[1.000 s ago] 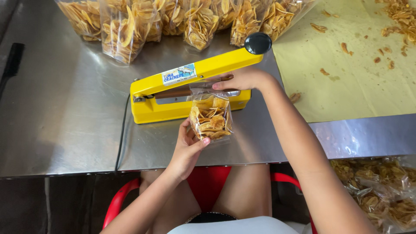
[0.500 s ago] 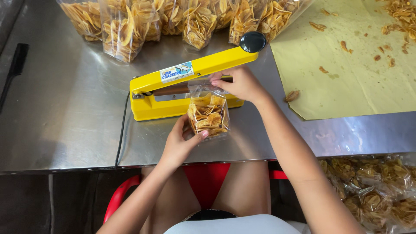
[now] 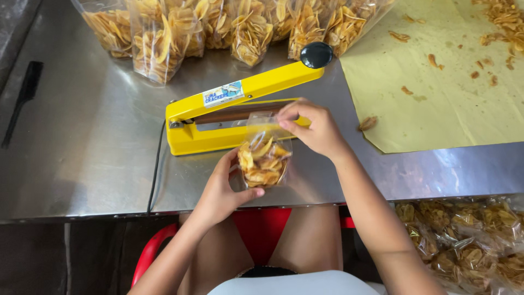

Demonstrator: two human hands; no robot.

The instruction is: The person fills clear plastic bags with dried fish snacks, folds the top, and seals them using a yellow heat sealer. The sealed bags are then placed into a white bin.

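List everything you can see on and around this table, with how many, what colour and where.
small chip bag: one, clear, golden chips, in front of sealer
heat sealer: one, yellow, black knob, table centre
filled chip bags: several, clear, table's far edge
paper sheet: one, yellowish, crumbs on it, right
black comb: one, far left
more bags: several, below table, right
left hand: holds small bag's bottom
right hand: pinches bag's top

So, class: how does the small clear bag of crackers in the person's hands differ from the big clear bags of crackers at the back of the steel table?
The small clear bag of crackers is held by the left hand and right hand, with its top open at the yellow heat sealer. The big clear bags of crackers stand untouched and are much fuller. Both hold golden crackers.
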